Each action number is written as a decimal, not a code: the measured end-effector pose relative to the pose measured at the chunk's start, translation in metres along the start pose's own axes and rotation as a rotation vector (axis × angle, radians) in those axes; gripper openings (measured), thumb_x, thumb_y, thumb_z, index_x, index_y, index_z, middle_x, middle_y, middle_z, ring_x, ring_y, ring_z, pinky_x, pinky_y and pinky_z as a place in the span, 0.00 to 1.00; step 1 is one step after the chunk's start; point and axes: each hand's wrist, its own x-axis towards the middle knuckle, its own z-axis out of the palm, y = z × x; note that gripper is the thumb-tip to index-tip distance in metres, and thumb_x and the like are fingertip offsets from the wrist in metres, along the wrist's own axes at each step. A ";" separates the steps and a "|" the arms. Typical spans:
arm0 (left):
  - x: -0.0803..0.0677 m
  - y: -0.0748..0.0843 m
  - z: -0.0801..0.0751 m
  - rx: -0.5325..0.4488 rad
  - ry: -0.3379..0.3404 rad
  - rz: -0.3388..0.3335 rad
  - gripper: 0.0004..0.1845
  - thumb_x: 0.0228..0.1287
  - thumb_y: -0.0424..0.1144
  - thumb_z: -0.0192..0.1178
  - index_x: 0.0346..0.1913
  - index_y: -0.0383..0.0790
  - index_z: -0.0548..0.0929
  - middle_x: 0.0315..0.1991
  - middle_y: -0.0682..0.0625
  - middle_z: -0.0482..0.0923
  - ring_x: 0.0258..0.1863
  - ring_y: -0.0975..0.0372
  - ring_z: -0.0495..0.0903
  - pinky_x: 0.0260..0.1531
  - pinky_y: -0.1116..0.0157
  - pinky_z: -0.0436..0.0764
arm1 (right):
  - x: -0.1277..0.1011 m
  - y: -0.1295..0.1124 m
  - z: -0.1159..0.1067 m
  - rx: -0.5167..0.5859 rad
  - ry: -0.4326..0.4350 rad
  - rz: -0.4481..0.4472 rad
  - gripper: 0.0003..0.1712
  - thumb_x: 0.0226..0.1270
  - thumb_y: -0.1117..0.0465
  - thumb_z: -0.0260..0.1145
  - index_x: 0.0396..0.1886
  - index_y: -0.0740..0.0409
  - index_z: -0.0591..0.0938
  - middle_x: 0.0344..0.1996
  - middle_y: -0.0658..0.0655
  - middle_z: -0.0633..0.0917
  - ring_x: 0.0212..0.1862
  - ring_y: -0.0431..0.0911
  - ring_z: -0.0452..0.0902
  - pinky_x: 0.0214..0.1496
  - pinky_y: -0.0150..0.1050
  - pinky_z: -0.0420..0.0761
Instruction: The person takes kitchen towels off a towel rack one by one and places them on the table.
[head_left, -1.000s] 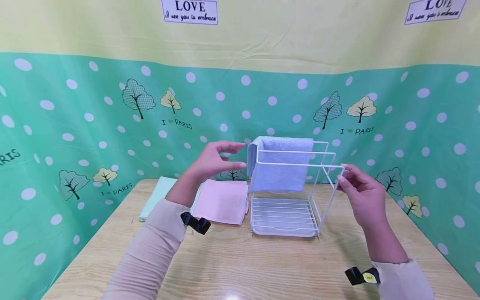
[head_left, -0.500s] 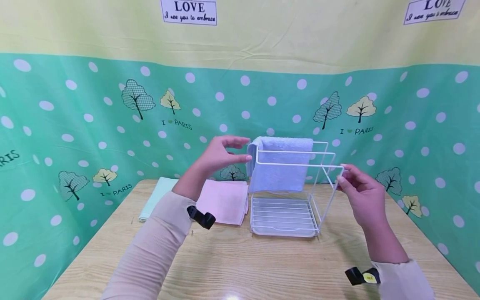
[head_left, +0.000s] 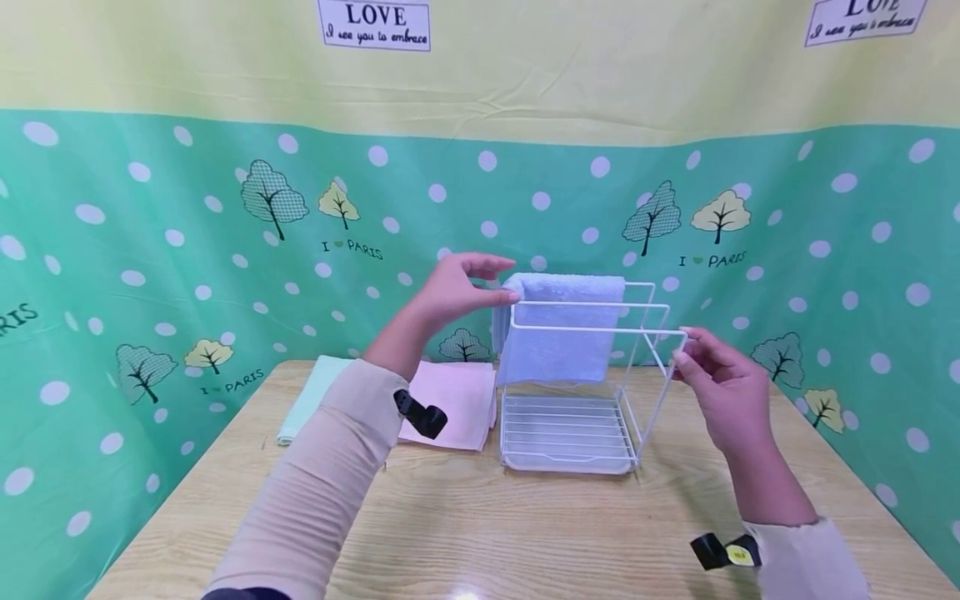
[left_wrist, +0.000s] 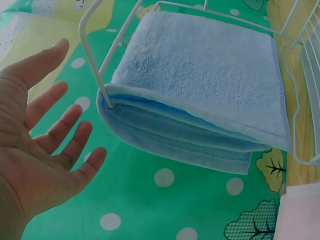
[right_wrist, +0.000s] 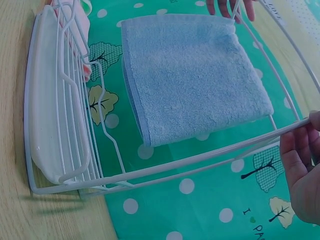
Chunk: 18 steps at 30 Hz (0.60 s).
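A folded blue towel (head_left: 558, 333) (left_wrist: 200, 100) (right_wrist: 195, 75) hangs over the back rail of a white wire rack (head_left: 570, 433) standing on the wooden table (head_left: 525, 533). My left hand (head_left: 504, 282) (left_wrist: 65, 120) is raised at the towel's upper left edge, palm open and fingers spread. The left wrist view shows a gap between it and the towel. My right hand (head_left: 686, 346) (right_wrist: 302, 165) pinches the right end of the rack's front top rail (right_wrist: 210, 152).
A pink folded cloth (head_left: 450, 404) lies left of the rack, with a pale green cloth (head_left: 311, 392) beyond it. A white drip tray (right_wrist: 47, 115) forms the rack's base. A green dotted backdrop (head_left: 150, 250) walls the table on three sides.
My left hand has risen and moved right, up to the towel's left edge. The right hand and the rack have stayed put.
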 end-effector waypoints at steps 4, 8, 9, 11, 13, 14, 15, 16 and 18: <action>0.005 0.003 0.004 0.007 0.001 -0.003 0.28 0.50 0.47 0.76 0.57 0.49 0.83 0.55 0.54 0.78 0.59 0.55 0.72 0.53 0.58 0.76 | 0.000 0.000 -0.002 -0.009 0.000 0.007 0.20 0.66 0.71 0.65 0.58 0.64 0.81 0.36 0.55 0.79 0.37 0.44 0.75 0.42 0.29 0.82; 0.011 0.003 0.006 0.035 0.003 0.008 0.28 0.50 0.47 0.76 0.56 0.50 0.84 0.55 0.55 0.78 0.57 0.58 0.72 0.52 0.60 0.77 | 0.000 0.001 -0.002 -0.019 0.003 0.013 0.20 0.66 0.71 0.65 0.58 0.63 0.81 0.36 0.54 0.79 0.37 0.44 0.75 0.42 0.29 0.82; 0.013 0.003 0.006 0.041 -0.001 0.012 0.28 0.50 0.46 0.76 0.57 0.50 0.84 0.55 0.55 0.78 0.57 0.57 0.72 0.52 0.60 0.77 | 0.001 0.001 -0.002 -0.019 0.003 0.015 0.20 0.66 0.71 0.65 0.58 0.63 0.81 0.36 0.54 0.79 0.37 0.43 0.75 0.42 0.29 0.82; 0.016 0.002 0.007 0.058 -0.013 0.013 0.28 0.50 0.46 0.76 0.57 0.50 0.84 0.55 0.55 0.78 0.58 0.56 0.72 0.51 0.60 0.78 | 0.000 0.002 -0.002 -0.010 0.002 0.012 0.20 0.66 0.71 0.65 0.58 0.64 0.81 0.36 0.54 0.79 0.37 0.43 0.75 0.42 0.29 0.82; 0.019 0.003 0.007 0.076 -0.028 0.013 0.28 0.50 0.45 0.76 0.57 0.51 0.84 0.57 0.54 0.77 0.59 0.54 0.71 0.51 0.60 0.78 | 0.000 0.002 -0.002 -0.004 0.002 0.008 0.20 0.66 0.71 0.65 0.58 0.64 0.81 0.35 0.54 0.79 0.37 0.43 0.75 0.42 0.29 0.82; 0.021 0.003 0.008 0.089 -0.034 0.009 0.28 0.50 0.45 0.77 0.57 0.51 0.84 0.58 0.54 0.77 0.60 0.54 0.71 0.51 0.60 0.77 | 0.000 0.002 -0.002 -0.001 0.002 0.006 0.20 0.65 0.71 0.65 0.58 0.64 0.81 0.35 0.54 0.79 0.37 0.43 0.75 0.42 0.29 0.82; 0.022 0.003 0.008 0.102 -0.039 0.005 0.27 0.50 0.45 0.77 0.57 0.52 0.84 0.58 0.54 0.77 0.60 0.54 0.71 0.52 0.60 0.77 | 0.000 0.002 -0.001 -0.001 0.002 0.005 0.20 0.65 0.71 0.65 0.58 0.64 0.81 0.35 0.54 0.79 0.37 0.43 0.75 0.42 0.29 0.82; 0.023 0.004 0.008 0.113 -0.044 0.001 0.27 0.50 0.45 0.76 0.57 0.52 0.84 0.59 0.54 0.76 0.59 0.55 0.71 0.52 0.61 0.77 | 0.000 0.002 -0.001 -0.002 0.002 0.004 0.20 0.65 0.71 0.65 0.57 0.64 0.81 0.35 0.54 0.79 0.37 0.43 0.75 0.42 0.29 0.82; 0.025 0.005 0.009 0.143 -0.053 0.000 0.26 0.51 0.45 0.76 0.56 0.54 0.84 0.59 0.54 0.76 0.59 0.56 0.72 0.52 0.61 0.77 | 0.000 0.002 -0.001 -0.017 0.004 0.009 0.20 0.66 0.71 0.65 0.58 0.63 0.81 0.35 0.53 0.79 0.37 0.43 0.75 0.42 0.29 0.82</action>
